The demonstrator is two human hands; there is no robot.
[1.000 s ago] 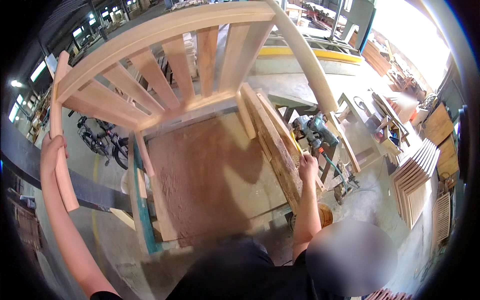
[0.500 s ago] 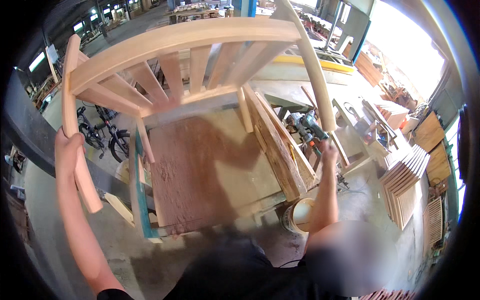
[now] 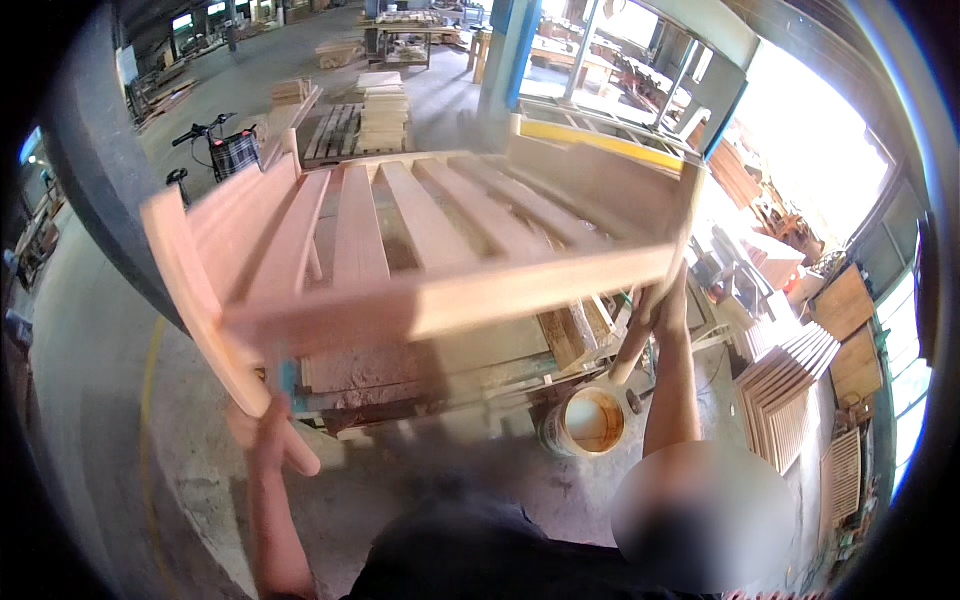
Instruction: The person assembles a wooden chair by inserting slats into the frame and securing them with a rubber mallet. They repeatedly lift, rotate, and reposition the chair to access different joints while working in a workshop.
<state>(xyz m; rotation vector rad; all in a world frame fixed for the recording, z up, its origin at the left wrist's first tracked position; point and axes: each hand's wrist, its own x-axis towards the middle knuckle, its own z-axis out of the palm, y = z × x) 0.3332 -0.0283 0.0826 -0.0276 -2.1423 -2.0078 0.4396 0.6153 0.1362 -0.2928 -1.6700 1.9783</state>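
Observation:
A pale slatted wooden frame (image 3: 470,300) with four corner posts spans the space before me, held up in both hands over the workbench. It has a long front rail, several slats running back from it and raised panels at its left and right ends. My left hand (image 3: 258,425) is wrapped round the lower part of the front left post (image 3: 235,365). Round the front right post (image 3: 630,345), just under the rail, my right hand (image 3: 670,300) is closed; its fingers are partly hidden. Below, the dusty bench top (image 3: 370,380) shows in part.
A white bucket (image 3: 590,420) with pale liquid stands on the floor near my right arm. Stacked slatted panels (image 3: 790,390) stand farther right. At the left are a thick grey column (image 3: 90,190) and a bicycle (image 3: 230,150). Stacked boards (image 3: 383,112) lie on pallets ahead.
The wooden frame has tipped, so its slats now lie flatter and its front rail is lower and nearer me. My left hand has moved down and to the right; the view has tilted up.

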